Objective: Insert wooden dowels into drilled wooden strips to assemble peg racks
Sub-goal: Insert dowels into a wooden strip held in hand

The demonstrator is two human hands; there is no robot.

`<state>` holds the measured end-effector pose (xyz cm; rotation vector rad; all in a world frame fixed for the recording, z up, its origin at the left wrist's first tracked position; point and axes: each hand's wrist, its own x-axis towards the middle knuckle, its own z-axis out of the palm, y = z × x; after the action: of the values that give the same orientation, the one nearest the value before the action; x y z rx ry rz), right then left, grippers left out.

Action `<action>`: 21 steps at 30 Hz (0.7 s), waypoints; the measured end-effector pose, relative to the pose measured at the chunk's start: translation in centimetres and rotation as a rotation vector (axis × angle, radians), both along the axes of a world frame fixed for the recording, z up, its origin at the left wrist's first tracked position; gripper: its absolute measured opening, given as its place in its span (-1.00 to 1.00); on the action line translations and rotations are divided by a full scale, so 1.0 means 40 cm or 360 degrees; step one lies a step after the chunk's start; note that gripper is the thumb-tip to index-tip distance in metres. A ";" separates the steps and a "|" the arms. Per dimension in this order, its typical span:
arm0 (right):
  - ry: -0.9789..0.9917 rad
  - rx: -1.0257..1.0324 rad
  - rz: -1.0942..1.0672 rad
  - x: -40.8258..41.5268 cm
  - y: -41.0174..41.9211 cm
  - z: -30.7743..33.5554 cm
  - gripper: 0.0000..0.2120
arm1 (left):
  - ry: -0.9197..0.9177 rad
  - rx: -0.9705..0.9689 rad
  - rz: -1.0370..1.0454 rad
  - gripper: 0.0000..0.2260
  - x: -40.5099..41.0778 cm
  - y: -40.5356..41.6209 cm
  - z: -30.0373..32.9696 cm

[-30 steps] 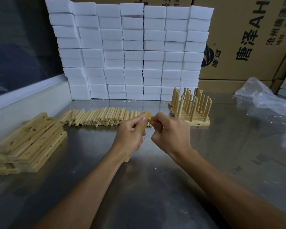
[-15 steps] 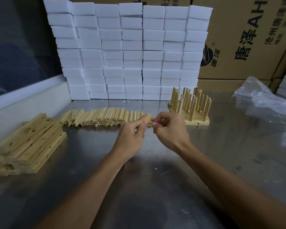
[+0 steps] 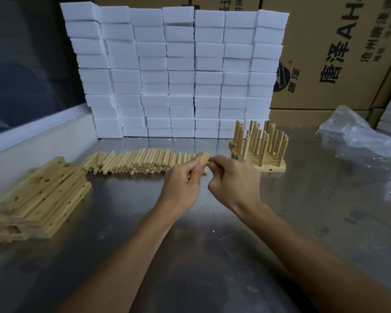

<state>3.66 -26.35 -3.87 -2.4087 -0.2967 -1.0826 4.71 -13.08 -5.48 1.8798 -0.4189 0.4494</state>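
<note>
My left hand (image 3: 182, 184) grips a drilled wooden strip (image 3: 205, 157) held upright; only its top end shows above my fingers. My right hand (image 3: 233, 180) has its fingers curled right next to the strip's top end, pinching something that the fingers hide, probably a dowel. A row of loose dowels (image 3: 135, 162) lies on the metal table (image 3: 212, 256) behind my hands. A pile of drilled strips (image 3: 38, 197) lies at the left. Finished peg racks (image 3: 259, 147) with upright dowels stand at the right.
A wall of stacked white foam blocks (image 3: 174, 73) stands at the back of the table. Cardboard boxes (image 3: 339, 55) rise behind on the right. Crumpled clear plastic (image 3: 357, 134) lies at the far right. A raised white ledge (image 3: 31, 141) runs along the left.
Both hands stay together at the strip's top end. My right fingers have shifted slightly against it and the strip sits a little lower in my left hand.
</note>
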 end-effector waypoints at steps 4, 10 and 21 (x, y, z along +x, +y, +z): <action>0.0460 0.0375 0.0157 0.022 -0.009 0.006 -0.80 | -0.0189 0.0163 0.0043 -0.69 -0.007 0.005 0.003; 0.0707 0.0698 0.0351 0.034 -0.026 0.013 -0.75 | -0.0304 0.0229 0.0046 -0.68 -0.010 0.001 -0.002; 0.0801 0.0712 0.0474 0.034 -0.045 0.021 -0.74 | -0.0345 0.0191 0.0057 -0.68 -0.008 -0.002 -0.008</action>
<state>5.00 -28.13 -3.04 -2.0555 -0.2029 -0.3420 4.37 -13.16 -5.82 1.9641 -0.5677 0.6686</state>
